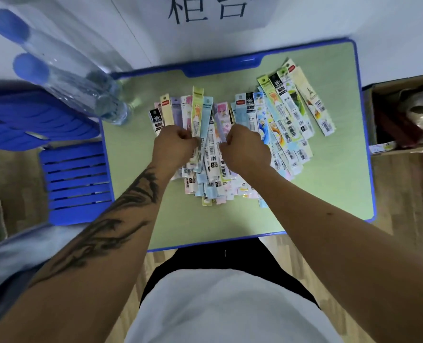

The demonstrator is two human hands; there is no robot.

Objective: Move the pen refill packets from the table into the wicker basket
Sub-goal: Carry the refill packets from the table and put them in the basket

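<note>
Bare forearms reach out below my camera over a green table [329, 194]. At far left, clear water bottles [81, 90] stand on the table's corner. My left hand [174, 147] is fisted on a few pen refill packets [274, 120], lifting them on end above the pile spread across the tabletop. Just beside it, my right hand [245, 149] pinches others. A cardboard box [388, 87] sits at right.

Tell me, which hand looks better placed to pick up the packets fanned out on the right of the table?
The right hand, I'd judge. It sits beside the fanned packets, while the left hand is across the pile, fingers closed on the middle packets. No wicker basket is visible.
</note>
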